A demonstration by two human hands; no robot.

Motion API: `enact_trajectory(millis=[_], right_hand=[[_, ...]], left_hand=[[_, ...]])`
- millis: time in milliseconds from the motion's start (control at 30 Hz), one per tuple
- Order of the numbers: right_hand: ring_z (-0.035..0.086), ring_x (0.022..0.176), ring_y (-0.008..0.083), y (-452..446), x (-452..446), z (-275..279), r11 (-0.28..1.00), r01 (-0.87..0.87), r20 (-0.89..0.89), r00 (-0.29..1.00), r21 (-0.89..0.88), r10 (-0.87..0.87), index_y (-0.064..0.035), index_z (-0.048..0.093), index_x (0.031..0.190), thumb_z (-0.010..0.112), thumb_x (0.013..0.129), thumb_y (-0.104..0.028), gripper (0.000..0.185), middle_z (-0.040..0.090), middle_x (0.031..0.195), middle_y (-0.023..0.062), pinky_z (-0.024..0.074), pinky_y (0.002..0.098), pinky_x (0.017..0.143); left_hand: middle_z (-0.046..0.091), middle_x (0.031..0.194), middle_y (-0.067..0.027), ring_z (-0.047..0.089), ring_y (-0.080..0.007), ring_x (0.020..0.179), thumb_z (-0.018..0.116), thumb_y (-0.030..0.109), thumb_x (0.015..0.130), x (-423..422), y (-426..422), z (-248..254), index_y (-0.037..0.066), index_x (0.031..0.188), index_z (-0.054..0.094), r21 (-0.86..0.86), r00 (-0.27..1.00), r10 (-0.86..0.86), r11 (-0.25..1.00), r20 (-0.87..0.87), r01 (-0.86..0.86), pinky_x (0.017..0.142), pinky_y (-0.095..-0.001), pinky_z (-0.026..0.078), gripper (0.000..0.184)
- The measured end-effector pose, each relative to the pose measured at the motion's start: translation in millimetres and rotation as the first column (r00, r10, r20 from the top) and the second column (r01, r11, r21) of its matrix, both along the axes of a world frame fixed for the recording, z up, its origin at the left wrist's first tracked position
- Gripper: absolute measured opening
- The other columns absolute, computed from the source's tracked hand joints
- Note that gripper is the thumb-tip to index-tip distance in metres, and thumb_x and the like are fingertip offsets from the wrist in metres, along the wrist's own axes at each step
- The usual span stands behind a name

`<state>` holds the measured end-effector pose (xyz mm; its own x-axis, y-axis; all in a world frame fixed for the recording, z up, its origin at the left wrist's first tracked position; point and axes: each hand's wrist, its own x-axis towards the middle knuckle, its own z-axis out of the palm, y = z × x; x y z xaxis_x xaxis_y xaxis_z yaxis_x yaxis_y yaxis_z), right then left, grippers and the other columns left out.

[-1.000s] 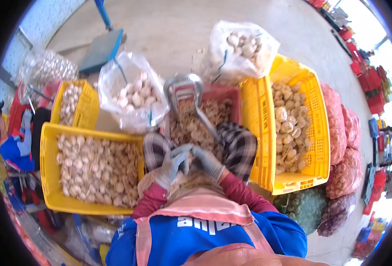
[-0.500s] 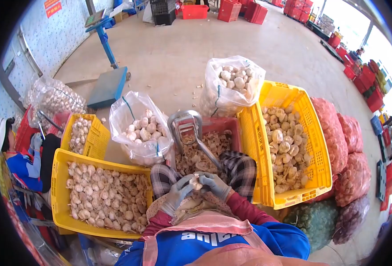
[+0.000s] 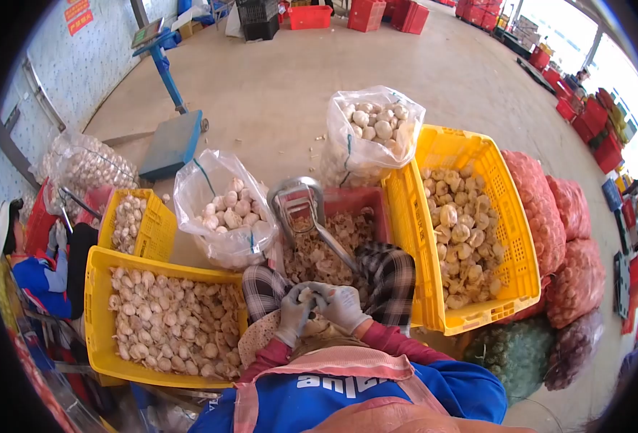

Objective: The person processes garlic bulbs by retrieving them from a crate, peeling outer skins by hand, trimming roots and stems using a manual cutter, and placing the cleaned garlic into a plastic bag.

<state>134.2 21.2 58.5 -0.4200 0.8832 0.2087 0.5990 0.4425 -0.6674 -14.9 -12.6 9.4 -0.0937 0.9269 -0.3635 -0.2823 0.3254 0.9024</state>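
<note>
My left hand point(image 3: 294, 313) and my right hand point(image 3: 342, 306), both in grey gloves, meet above my lap, closed around a garlic bulb point(image 3: 306, 295) that is mostly covered by the fingers. Just beyond them, a red crate point(image 3: 382, 213) holds loose peelings, with a metal clamp-like tool point(image 3: 297, 206) standing over it. Garlic bulbs fill a yellow crate point(image 3: 99, 317) on the left. Another yellow crate point(image 3: 510, 231) on the right, tilted, holds more bulbs. Two clear plastic bags, one at centre left point(image 3: 193, 195) and one at the back point(image 3: 337, 148), contain whitish bulbs.
A smaller yellow crate point(image 3: 162, 227) stands behind the left one. A co-worker point(image 3: 41, 278) sits at the far left. Red net sacks point(image 3: 575, 281) and a green one point(image 3: 514, 353) lie at the right. A blue platform scale point(image 3: 172, 144) stands on the floor at the back left.
Since the earliest frame the view has tilted up, showing more floor. The bulb, plainly visible between my fingers half a second ago, is now more covered as my hands have closed around it.
</note>
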Motion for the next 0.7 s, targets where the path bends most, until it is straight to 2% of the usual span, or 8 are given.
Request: enact_trajectory(millis=[33, 133, 200, 300, 367, 433, 600, 700], right_hand=[[0.068, 0.074, 0.0344, 1.5, -1.4, -3.0, 1.0, -0.006, 0.029, 1.0, 0.014, 0.006, -0.012, 0.069, 0.112, 0.068, 0.081, -0.018, 0.032, 0.069, 0.082, 0.0164, 0.0533, 0.0414, 0.066], [0.069, 0.084, 0.033, 8.3, 4.9, 7.7, 0.997, -0.083, -0.012, 0.997, -0.002, 0.083, -0.0114, 0.069, 0.111, 0.069, 0.078, -0.015, 0.033, 0.07, 0.094, 0.016, 0.0544, 0.0393, 0.071], [0.07, 0.095, 0.03, 28.5, 19.1, 8.8, 0.957, -0.13, -0.177, 0.968, 0.26, 0.18, -0.0071, 0.068, 0.114, 0.071, 0.077, -0.008, 0.038, 0.07, 0.105, 0.0156, 0.0556, 0.037, 0.081], [0.067, 0.1, 0.0376, 55.5, 26.7, 26.1, 0.958, 0.225, -0.423, 0.897, 0.179, -0.132, 0.0007, 0.062, 0.12, 0.068, 0.087, -0.014, 0.037, 0.068, 0.114, 0.0179, 0.0528, 0.0407, 0.088], [0.067, 0.093, 0.0392, 88.7, 39.0, -0.9, 0.766, 0.215, 0.056, 0.949, 0.606, -0.31, -0.0026, 0.053, 0.134, 0.063, 0.093, -0.04, 0.056, 0.069, 0.106, 0.0196, 0.0526, 0.0452, 0.082], [0.068, 0.084, 0.0383, 101.2, 66.5, -50.9, 0.973, 0.034, 0.181, 0.983, -0.228, 0.008, -0.0019, 0.057, 0.128, 0.057, 0.094, -0.047, 0.056, 0.072, 0.091, 0.0162, 0.0532, 0.0446, 0.075], [0.059, 0.056, 0.0085, 65.9, 77.1, 41.3, 0.696, -0.119, -0.3, 0.943, -0.708, -0.143, 0.0025, 0.066, 0.107, 0.048, 0.098, -0.035, 0.043, 0.065, 0.069, 0.0045, 0.044, 0.0253, 0.049], [0.057, 0.054, 0.0075, 48.8, 77.6, 79.4, 0.697, -0.157, -0.381, 0.908, -0.7, -0.177, 0.0066, 0.064, 0.109, 0.045, 0.099, -0.031, 0.044, 0.061, 0.064, 0.002, 0.0417, 0.0193, 0.046]], left_hand=[[0.067, 0.095, -0.0037, 0.064, -0.01, 0.079, 0.063, 0.016, 0.095, 1.8, -1.4, -3.8, 0.004, 0.118, 0.063, 0.124, 0.977, 0.016, 0.992, -0.212, 0.011, 0.063, -0.0253, 0.055, 0.026], [0.067, 0.082, -0.0023, 0.06, -0.0087, 0.066, 0.057, 0.027, 0.1, 9.1, 1.2, -15.4, 0.001, 0.11, 0.066, 0.16, 0.971, 0.103, 0.985, -0.215, -0.069, 0.058, -0.0247, 0.051, 0.028], [0.067, 0.093, -0.0049, 0.061, -0.0091, 0.072, 0.058, 0.031, 0.099, 8.1, 10.5, -5.9, 0.002, 0.114, 0.064, 0.142, 0.987, 0.066, 0.989, -0.146, -0.045, 0.061, -0.0238, 0.051, 0.033], [0.065, 0.106, -0.0028, 0.063, -0.0086, 0.087, 0.066, 0.03, 0.094, 5.8, 20.1, 20.5, 0.007, 0.129, 0.054, -0.034, 0.984, 0.097, 0.995, 0.147, -0.093, 0.065, -0.0216, 0.052, 0.044], [0.064, 0.11, -0.0026, 0.064, -0.0084, 0.09, 0.07, 0.029, 0.091, 1.0, 28.6, 20.5, 0.008, 0.133, 0.052, 0.123, 0.976, 0.051, 0.989, 0.211, -0.078, 0.065, -0.0211, 0.053, 0.051], [0.064, 0.11, -0.0027, 0.064, -0.0085, 0.09, 0.072, 0.027, 0.09, -2.2, 34.4, 19.6, 0.007, 0.135, 0.051, 0.105, 0.963, 0.085, 0.988, 0.255, -0.115, 0.065, -0.0206, 0.052, 0.053], [0.064, 0.111, -0.003, 0.065, -0.0097, 0.091, 0.075, 0.026, 0.088, -11.9, 52.1, 15.2, 0.005, 0.135, 0.05, 0.077, 0.923, 0.084, 0.99, 0.375, -0.122, 0.069, -0.0221, 0.055, 0.058], [0.064, 0.113, -0.0034, 0.065, -0.0095, 0.092, 0.076, 0.027, 0.087, -10.4, 64.9, 25.5, 0.005, 0.135, 0.051, 0.085, 0.924, 0.1, 0.986, 0.37, -0.14, 0.07, -0.0224, 0.056, 0.059]])
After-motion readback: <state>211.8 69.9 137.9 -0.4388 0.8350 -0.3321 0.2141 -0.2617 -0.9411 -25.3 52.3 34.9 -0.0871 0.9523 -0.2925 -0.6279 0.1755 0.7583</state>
